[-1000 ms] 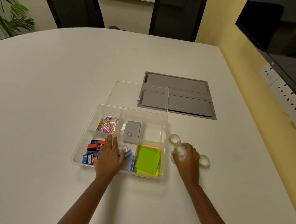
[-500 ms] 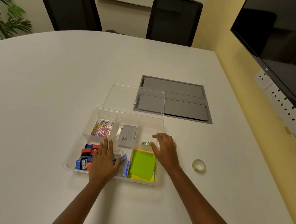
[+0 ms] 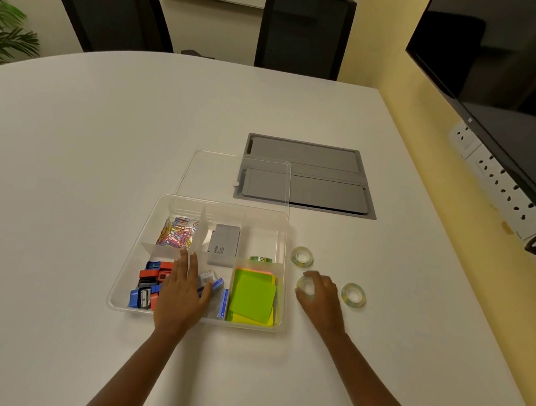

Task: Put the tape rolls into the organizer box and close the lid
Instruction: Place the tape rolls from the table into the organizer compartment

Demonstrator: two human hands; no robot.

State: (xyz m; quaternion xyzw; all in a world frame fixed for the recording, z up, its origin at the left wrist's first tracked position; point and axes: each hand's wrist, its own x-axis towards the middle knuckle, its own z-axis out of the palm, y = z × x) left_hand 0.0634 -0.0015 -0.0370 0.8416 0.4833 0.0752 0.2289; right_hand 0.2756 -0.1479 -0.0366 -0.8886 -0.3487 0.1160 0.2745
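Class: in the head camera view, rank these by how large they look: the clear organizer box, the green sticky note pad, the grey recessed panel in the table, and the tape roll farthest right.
1. organizer box
2. grey recessed panel, lying farther from the camera, so the top two are unsure
3. green sticky note pad
4. tape roll farthest right

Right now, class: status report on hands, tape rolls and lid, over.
Left hand flat in organizer box. Right hand on one tape roll; two rolls loose on table. Lid open. Nothing blocking.

The organizer box [image 3: 134, 276] is left uncovered from above, its far-right compartment nearly bare, while open tabletop [image 3: 376, 353] is found right of it, interrupted by two tape rolls [image 3: 302, 256].
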